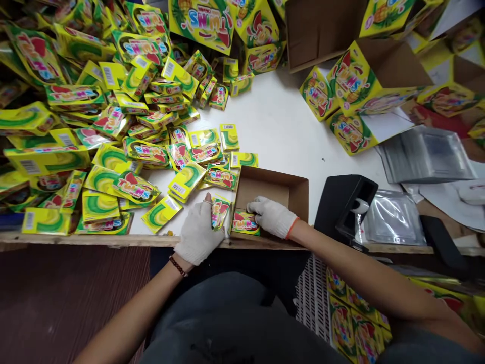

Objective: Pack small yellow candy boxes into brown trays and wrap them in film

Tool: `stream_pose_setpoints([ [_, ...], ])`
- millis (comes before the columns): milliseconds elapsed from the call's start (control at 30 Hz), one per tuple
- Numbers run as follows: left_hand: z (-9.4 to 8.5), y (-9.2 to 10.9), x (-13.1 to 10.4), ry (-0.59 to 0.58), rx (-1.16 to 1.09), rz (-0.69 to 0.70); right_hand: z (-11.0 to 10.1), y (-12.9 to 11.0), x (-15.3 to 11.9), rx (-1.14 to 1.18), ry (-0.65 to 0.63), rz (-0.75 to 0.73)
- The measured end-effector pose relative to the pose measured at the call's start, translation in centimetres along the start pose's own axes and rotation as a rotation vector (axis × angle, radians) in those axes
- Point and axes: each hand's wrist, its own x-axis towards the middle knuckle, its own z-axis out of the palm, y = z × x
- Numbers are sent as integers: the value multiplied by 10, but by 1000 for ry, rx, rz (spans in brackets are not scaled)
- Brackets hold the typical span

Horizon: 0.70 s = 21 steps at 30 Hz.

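My left hand (200, 230), in a white knit glove, grips a small yellow-green Twins box (220, 212) just outside the left wall of an open brown carton (275, 242). My right hand (273, 216), gloved too, reaches inside that carton. Its fingers are curled together at the right end of another small Twins box (244, 223), which lies in the carton's near left corner. The fingertips partly cover this box. Close to my left hand lie loose boxes, among them a yellow box (162, 213) with a barcode.
A large heap of Twins boxes (109, 111) covers the left of the white table (280, 121). Open printed cartons (352, 81) stand at the back right. A black tape dispenser (343, 207) and clear plastic sleeves (394, 217) sit right of the carton.
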Motion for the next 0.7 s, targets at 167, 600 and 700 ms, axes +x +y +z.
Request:
stream_pose_setpoints([
  [167, -22, -23, -18, 280, -83, 95, -9, -3, -10, 48, 97, -47],
  [600, -57, 18, -20, 392, -248, 374, -21, -52, -34, 704, 595, -275],
  [700, -54, 14, -19, 374, -265, 430, -14, -49, -34, 719, 624, -279],
])
